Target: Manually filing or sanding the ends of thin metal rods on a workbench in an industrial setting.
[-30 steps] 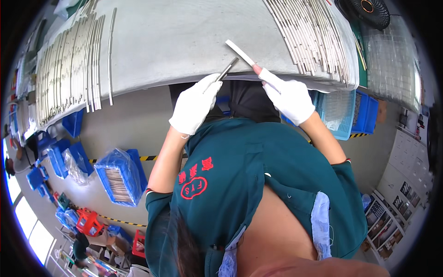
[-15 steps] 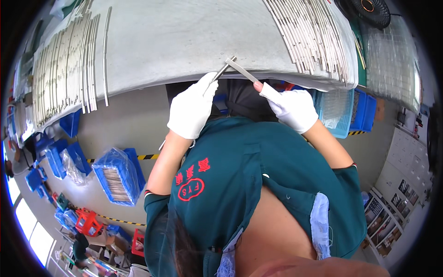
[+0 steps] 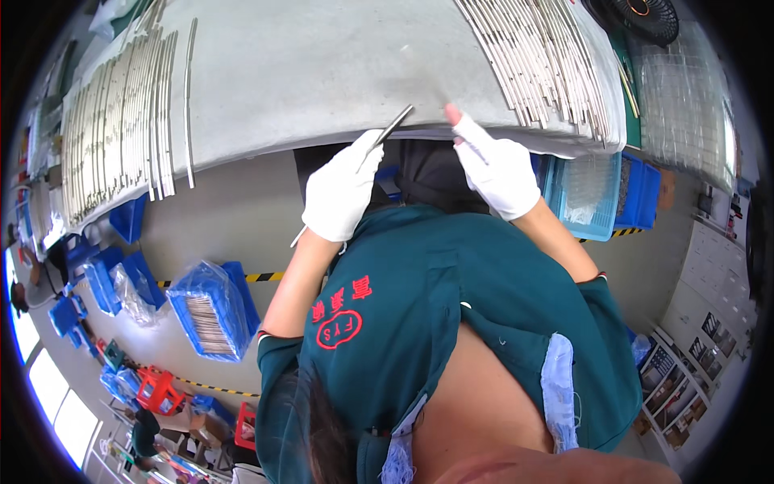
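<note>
My left hand, in a white glove with bare fingertips, is closed around a thin metal rod. The rod's tip sticks out past the fingers near the table's front edge, and its other end shows below the wrist. My right hand, gloved the same way, is closed in a pinch just right of the rod tip. From its fingertips a flat metal strip runs up over the table, smeared by motion to a faint streak. Strip and rod are apart.
The grey-covered table bears a row of metal rods at left and another bundle of rods at right. A black fan stands at the far right. Blue bins sit on the floor at left; a light-blue basket is at right.
The flat strip has swung up and away from the rod tip, which it crossed before. My right hand has shifted slightly left and up; my left hand still grips the rod.
</note>
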Tool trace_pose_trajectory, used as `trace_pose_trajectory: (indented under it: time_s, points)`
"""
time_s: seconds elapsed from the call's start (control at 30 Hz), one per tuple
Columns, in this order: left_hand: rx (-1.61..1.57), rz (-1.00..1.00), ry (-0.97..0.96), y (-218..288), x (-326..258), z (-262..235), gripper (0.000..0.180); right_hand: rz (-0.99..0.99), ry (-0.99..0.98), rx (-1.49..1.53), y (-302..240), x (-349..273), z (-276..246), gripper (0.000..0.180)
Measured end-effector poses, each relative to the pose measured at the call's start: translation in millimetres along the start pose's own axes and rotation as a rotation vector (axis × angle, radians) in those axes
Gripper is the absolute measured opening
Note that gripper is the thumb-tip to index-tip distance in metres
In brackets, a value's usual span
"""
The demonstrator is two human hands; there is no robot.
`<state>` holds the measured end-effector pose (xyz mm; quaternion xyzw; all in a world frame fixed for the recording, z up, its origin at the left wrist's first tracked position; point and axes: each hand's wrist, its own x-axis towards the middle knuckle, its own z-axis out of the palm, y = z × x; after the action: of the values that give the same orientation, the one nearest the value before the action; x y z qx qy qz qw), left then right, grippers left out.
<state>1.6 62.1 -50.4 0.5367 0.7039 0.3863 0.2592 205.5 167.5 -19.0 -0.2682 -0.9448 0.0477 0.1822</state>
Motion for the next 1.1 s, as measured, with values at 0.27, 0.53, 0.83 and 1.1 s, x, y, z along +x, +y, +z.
trace_pose_trajectory:
  time_s: [0.27,0.53,0.83,1.1]
  points:
    - [-0.584,-0.131,0.118,20,-5,-3,0.031,0.868,-0.279,1.491,-37,59,-41,0.061]
    - [-0.417,0.067,0.250,34,7,-14,0.035,0.745,-0.142,1.424,-52,88,-58,0.020]
    - [-0.066,0.347,0.464,49,17,-32,0.040,0.685,-0.076,1.530,-59,95,-69,0.021]
    - [0.024,0.426,0.526,56,17,-36,0.039,0.684,-0.076,1.518,-61,94,-72,0.020]
